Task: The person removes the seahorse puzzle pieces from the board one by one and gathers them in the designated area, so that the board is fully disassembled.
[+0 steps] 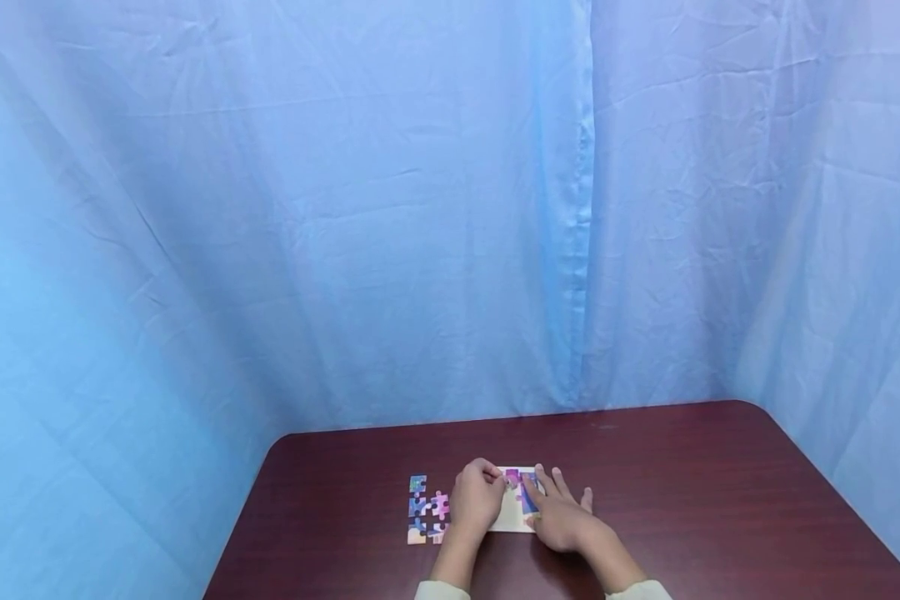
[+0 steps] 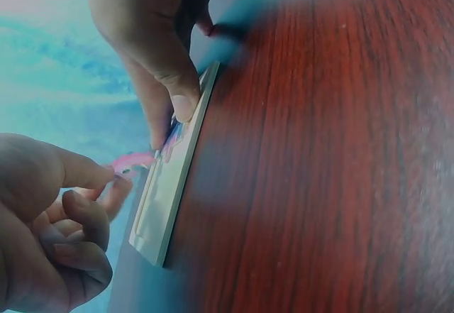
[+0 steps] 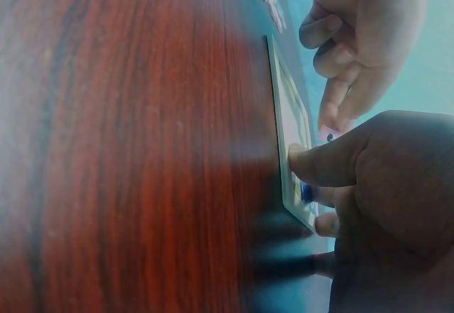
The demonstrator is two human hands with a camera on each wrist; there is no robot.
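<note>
A small puzzle board [image 1: 507, 521] with a pale bare base lies flat on the table. My left hand [image 1: 474, 502] is over the board's left part and pinches a pink puzzle piece [image 2: 132, 162] between thumb and fingertips, its other fingers curled in. In the left wrist view the piece overlaps the board's far edge. My right hand [image 1: 567, 518] rests on the board's right end, fingers spread, with the thumb and a fingertip pressing there. Under it, blue-purple puzzle pieces [image 1: 529, 500] sit in the board, partly hidden by the fingers.
Several loose puzzle pieces [image 1: 417, 506] in blue, pink and cream lie left of the board, some partly behind my left hand. The dark red wooden table [image 1: 690, 492] has rounded far corners. Light blue curtains [image 1: 420, 208] hang around it.
</note>
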